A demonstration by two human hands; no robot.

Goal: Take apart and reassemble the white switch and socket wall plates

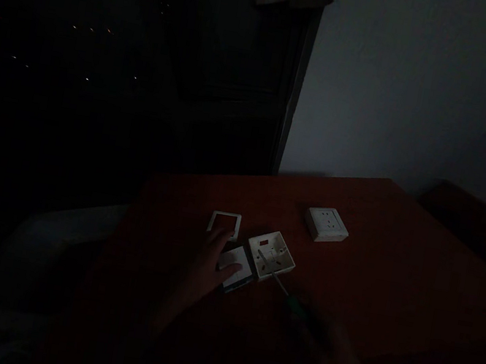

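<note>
Mostly v. dark room. A pale wall [418, 81] fills the upper right; the upper left is nearly black w/ a few tiny light specks. A reddish table [388, 262] spans the lower center & right. The right hand [323, 332], lower right of center & dim, is curled round a screwdriver's green handle; exact finger positions can't be made out. The left hand [207, 262], lower center, is half open, fingers spread near a frame, thumb over a plate; can't tell if it grips either. Upright socket holes show on a white wall socket [326, 224], right of center. Just L of it, an open white box [278, 254] has the screwdriver [280, 285] tip inside. Beside the box's left edge: the flat white plate [242, 261]; above that, the thin, hollow square frame [237, 226].
</note>
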